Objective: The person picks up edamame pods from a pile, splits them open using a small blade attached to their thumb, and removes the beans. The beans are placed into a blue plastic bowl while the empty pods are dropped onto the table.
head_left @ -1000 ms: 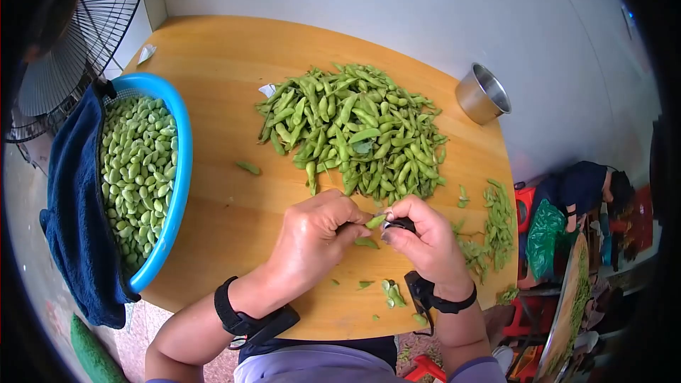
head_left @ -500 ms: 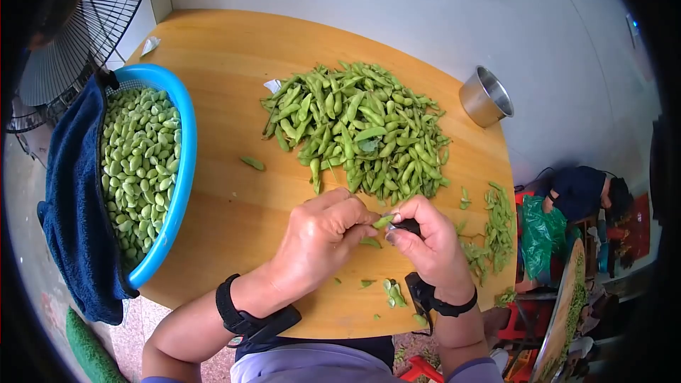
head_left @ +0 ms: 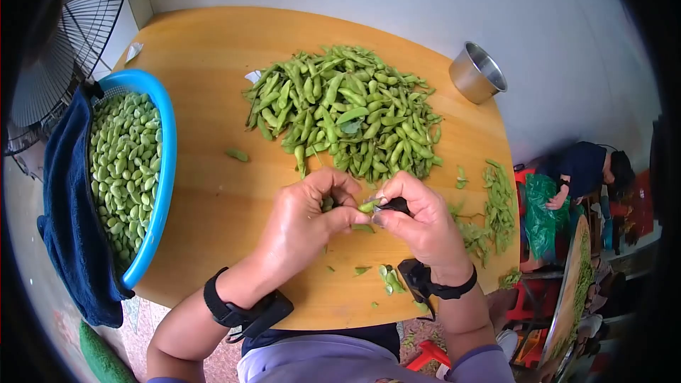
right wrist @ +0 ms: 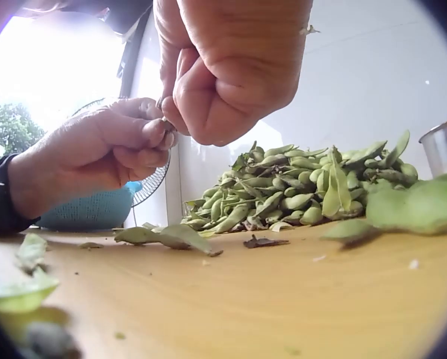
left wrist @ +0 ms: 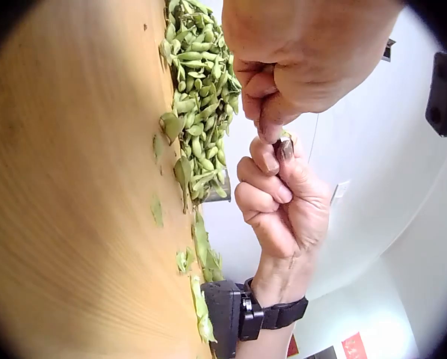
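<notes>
In the head view my left hand (head_left: 292, 220) pinches a green soybean pod (head_left: 368, 206) between thumb and forefinger. Another bit of green shows inside its curled fingers. My right hand (head_left: 420, 221) meets it at the pod's other end, thumb and forefinger closed around a small black object (head_left: 395, 205) whose kind I cannot tell. Both hands are held above the table, fingertips nearly together, as the right wrist view also shows. Just beyond them lies a large heap of soybean pods (head_left: 355, 110). A few emptied pods (head_left: 390, 279) lie on the wood beneath.
A blue basket (head_left: 168, 149) of shelled beans stands at left, a dark blue towel (head_left: 67, 220) over its side. At the table's far right is a metal cup (head_left: 477, 74). More pods (head_left: 499, 206) lie along the right edge. A fan (head_left: 71, 35) and another person (head_left: 585, 170) are beyond.
The left hand's fingers have spread a little and shifted along the pod, and green now shows inside them. The right hand keeps its pinch. The head view has shifted slightly.
</notes>
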Tool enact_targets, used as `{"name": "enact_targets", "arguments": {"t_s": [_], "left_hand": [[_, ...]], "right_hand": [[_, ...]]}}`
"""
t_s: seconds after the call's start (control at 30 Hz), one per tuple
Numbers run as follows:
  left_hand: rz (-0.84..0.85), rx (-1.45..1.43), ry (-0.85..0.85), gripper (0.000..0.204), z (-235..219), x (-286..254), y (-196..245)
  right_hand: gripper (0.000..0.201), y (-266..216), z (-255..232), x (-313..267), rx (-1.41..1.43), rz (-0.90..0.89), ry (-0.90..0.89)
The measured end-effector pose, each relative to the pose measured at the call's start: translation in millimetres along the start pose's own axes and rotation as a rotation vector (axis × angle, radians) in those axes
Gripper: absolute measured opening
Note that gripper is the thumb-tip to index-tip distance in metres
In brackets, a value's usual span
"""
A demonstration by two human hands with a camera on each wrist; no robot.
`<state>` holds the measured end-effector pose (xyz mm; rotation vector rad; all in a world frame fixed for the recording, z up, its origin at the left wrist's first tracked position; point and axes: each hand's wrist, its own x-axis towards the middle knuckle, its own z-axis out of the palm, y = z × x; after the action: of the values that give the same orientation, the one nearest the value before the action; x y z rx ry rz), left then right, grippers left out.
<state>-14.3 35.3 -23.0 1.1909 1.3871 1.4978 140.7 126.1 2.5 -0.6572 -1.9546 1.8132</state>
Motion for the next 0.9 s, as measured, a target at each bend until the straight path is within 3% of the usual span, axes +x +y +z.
{"name": "enact_targets", "arguments": {"t_s": [0.03,0.1,0.17,0.4,0.5,0.6,0.7,0.83,0.9], "left_hand": [[-0.252,-0.236,-0.052,0.008,-0.6,0.7,2.6],[-0.222,-0.228,-0.111,0.01,-3.3,1.9,0.9],[-0.359,-0.325,-0.163,0.014,-4.7,3.1,-1.9],[-0.221,-0.315,-0.207,0.024,2.3,-3.0,1.3],[-0.292,-0.446,-0.26,0.025,3.1,-4.8,-1.6],[-0.428,-0.877,-0.401,0.025,5.1,-7.0,-6.7],[-0.508,-1.098,-0.408,0.028,9.7,-8.1,-6.3],[-0.542,-1.18,-0.512,0.029,10.3,-8.2,-10.2],[-0.564,-1.134,-0.499,0.03,11.5,-10.1,-5.8]], "right_hand": [[0.01,-1.7,-1.7,-1.3,-0.001,-0.004,0.006],[0.011,-4.9,-3.9,-2.8,-0.074,0.02,-0.025],[0.012,-4.2,-3.5,-3.3,-0.089,-0.009,-0.033],[0.013,-10.4,-1.4,-7.5,-0.239,-0.07,0.021],[0.013,-12.1,-5.7,-6.9,-0.041,-0.065,-0.066],[0.013,-6.9,-8.9,-4.1,0.192,-0.097,-0.152],[0.013,-1.1,-13.2,0.3,0.244,-0.183,-0.244],[0.012,-3.5,-15.6,2.8,0.169,-0.215,-0.203],[0.01,-6.5,-20.6,7.2,-0.037,-0.377,-0.284]]}}
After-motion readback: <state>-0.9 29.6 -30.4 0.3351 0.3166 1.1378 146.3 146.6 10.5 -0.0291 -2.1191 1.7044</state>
